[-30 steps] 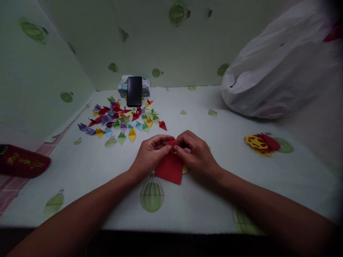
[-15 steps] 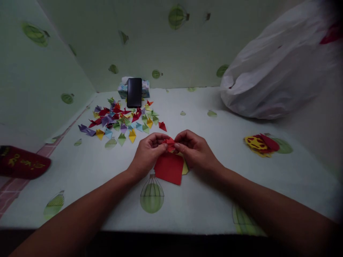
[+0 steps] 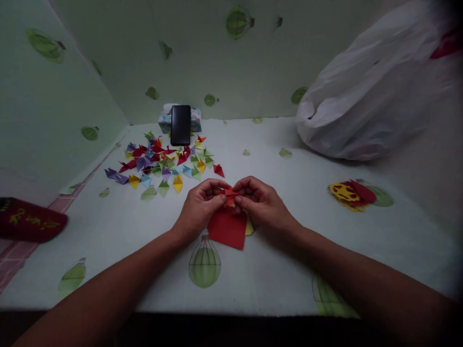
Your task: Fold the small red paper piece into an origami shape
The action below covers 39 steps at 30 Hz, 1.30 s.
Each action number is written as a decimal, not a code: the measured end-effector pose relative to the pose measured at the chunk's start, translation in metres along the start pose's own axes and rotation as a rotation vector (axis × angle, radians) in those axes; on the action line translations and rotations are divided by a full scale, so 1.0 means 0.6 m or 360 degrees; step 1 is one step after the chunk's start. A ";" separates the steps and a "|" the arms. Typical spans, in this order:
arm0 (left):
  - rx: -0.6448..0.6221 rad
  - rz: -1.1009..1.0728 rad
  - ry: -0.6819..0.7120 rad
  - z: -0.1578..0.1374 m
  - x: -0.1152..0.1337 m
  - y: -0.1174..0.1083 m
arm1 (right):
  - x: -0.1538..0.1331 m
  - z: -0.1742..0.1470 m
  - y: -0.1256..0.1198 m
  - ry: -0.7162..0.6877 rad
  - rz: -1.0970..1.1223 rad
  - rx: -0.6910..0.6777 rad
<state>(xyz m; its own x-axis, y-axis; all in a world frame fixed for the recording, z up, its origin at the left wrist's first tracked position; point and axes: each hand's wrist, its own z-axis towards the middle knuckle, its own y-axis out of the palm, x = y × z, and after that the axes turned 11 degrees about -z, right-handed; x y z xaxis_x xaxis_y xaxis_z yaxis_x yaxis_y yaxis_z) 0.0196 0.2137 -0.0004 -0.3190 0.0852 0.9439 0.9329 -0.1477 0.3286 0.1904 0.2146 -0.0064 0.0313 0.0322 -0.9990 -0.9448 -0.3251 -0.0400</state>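
Between my two hands is a small folded piece of red origami paper (image 3: 230,193). My left hand (image 3: 203,202) pinches its left side between thumb and fingers. On the right side, my right hand (image 3: 261,202) grips it the same way, so the fingers hide part of the folds. Just below, a red paper square (image 3: 227,230) lies on the table, with yellow paper (image 3: 249,225) showing under its right edge. To the left of my hands lies a pile of folded paper cranes (image 3: 159,161) in several colours, one red crane (image 3: 219,170) at its right edge.
A black phone (image 3: 180,125) leans on a tissue box (image 3: 165,121) behind the cranes. A large white plastic bag (image 3: 361,111) stands at the back right. Yellow and red paper cut-outs (image 3: 347,193) lie on the right. A dark red object with yellow writing (image 3: 34,220) is at the left edge.
The folded red paper has shifted slightly between my fingertips, and my right thumb and fingers have moved a little on it. The things on the table stay where they were.
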 end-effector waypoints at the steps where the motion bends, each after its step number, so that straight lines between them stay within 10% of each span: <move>1: -0.0008 -0.0018 -0.0008 -0.001 -0.002 0.000 | 0.000 0.000 0.001 -0.0004 0.0025 -0.0012; 39: -0.0047 -0.0110 -0.0318 -0.009 -0.004 0.006 | 0.005 0.003 -0.006 -0.0012 -0.0133 0.0179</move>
<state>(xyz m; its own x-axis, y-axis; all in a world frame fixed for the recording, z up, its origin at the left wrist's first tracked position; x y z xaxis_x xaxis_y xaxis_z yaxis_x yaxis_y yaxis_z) 0.0225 0.2077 -0.0013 -0.3397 0.2895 0.8949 0.9036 -0.1635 0.3960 0.1931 0.2177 -0.0095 0.1092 0.0621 -0.9921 -0.9696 -0.2130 -0.1200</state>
